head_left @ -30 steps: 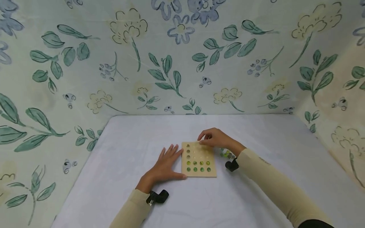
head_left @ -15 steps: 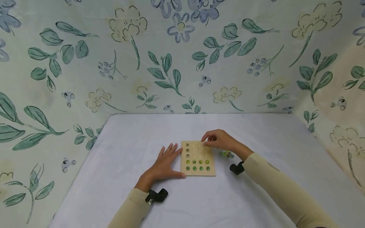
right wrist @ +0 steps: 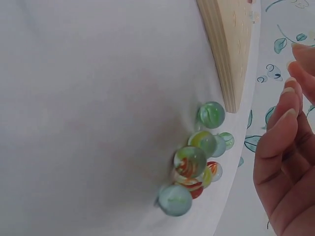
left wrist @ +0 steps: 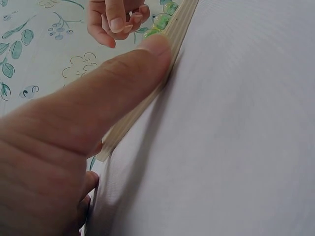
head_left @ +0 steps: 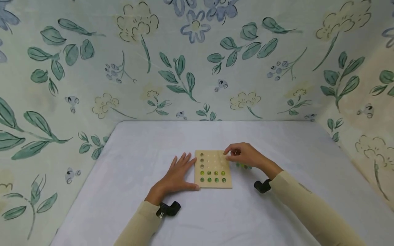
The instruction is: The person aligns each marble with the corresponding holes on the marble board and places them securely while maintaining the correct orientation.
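Note:
A square wooden board (head_left: 215,160) with rows of round hollows lies on the table. Green and yellow-green marbles (head_left: 209,179) fill its two near rows, and clearer ones (head_left: 201,160) line its left column. My left hand (head_left: 174,179) rests spread at the board's left side; its thumb (left wrist: 155,44) touches the near edge. Above the upper right corner hovers my right hand (head_left: 243,153), fingers loosely bent, with nothing seen between them. Just right of the board, partly behind that hand, sits a cluster of loose glass marbles (right wrist: 190,162), some green, some with red swirls.
A white cloth (head_left: 154,136) covers the table. Behind and beside it hangs fabric (head_left: 184,68) printed with leaves and flowers. Black wrist cameras (head_left: 262,186) are strapped on both arms.
My right hand has drawn back to the right, from over the board's top edge to its upper right corner. The left hand keeps its place on the board.

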